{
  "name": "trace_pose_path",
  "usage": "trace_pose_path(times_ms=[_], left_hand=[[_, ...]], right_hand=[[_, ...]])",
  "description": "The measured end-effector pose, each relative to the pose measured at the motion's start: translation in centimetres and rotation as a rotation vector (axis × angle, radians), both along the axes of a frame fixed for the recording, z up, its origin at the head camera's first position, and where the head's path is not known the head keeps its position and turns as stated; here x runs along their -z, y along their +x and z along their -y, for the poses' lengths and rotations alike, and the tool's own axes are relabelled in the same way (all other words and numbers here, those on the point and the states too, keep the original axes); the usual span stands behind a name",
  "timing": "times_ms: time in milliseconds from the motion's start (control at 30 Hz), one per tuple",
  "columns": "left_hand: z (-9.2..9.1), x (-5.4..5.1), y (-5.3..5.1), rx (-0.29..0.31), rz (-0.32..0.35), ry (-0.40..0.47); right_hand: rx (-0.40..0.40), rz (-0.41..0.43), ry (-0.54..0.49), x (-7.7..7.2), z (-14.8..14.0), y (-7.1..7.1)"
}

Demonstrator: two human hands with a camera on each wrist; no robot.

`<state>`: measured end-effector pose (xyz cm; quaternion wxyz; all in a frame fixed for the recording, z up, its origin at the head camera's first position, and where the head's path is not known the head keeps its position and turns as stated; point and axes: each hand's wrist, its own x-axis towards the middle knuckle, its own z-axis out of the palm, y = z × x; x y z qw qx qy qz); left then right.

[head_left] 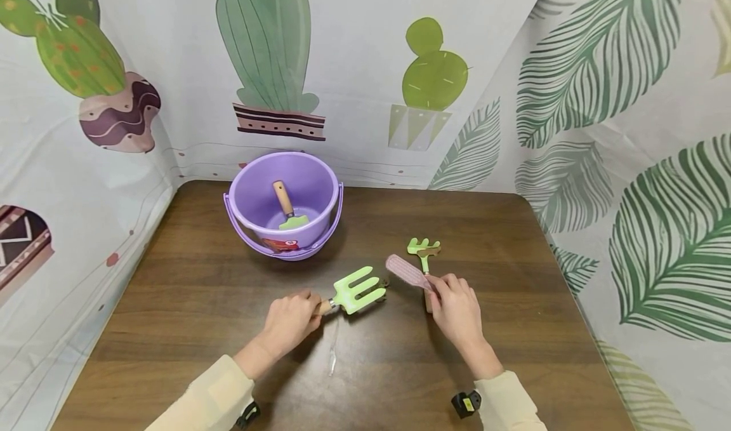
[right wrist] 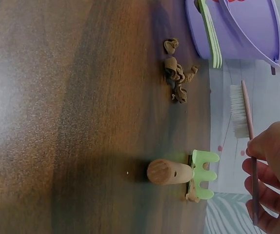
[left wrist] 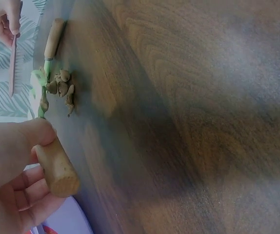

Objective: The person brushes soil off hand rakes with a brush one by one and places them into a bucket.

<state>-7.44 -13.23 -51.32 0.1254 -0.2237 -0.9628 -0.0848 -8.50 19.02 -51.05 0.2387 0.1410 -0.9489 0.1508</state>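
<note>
My left hand (head_left: 290,322) grips the wooden handle of a light green garden fork (head_left: 353,291), holding it raised off the table with the tines toward the right. Several brown crumpled lumps (right wrist: 174,70) lie on the table below the fork, mostly hidden by it in the head view. My right hand (head_left: 458,310) pinches the handle of a pink brush (head_left: 407,271). White bristles (right wrist: 238,112) show in the right wrist view. Under the brush and right hand lies a small green hand rake (head_left: 424,259) with a wooden handle and brown matter on its tines.
At the back left of the brown wooden table (head_left: 217,329) stands a purple bucket (head_left: 316,177) with its handle folded down in front. Inside leans a green tool with a wooden handle (head_left: 282,196). A printed cloth (head_left: 365,69) hangs behind and at the sides.
</note>
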Motion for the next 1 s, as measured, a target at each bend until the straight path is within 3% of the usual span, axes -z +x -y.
trace_pose_path(times_ms=[233,433,767,1000], left_hand=[[0.01,0.2,-0.03,-0.027,0.035,0.013],[0.12,0.32,-0.13,-0.018,0.067,0.092],[-0.01,-0.14,0.12,-0.044,0.29,0.184],[-0.29,-0.23,-0.09,-0.061,0.386,0.266]], right_hand=[[0.009,0.001,-0.028,0.12,-0.21,0.17],[0.004,-0.006,-0.047,0.24,-0.31,0.22],[0.019,0.015,-0.072,0.41,-0.43,0.32],[0.027,0.027,-0.079,0.52,-0.54,0.37]])
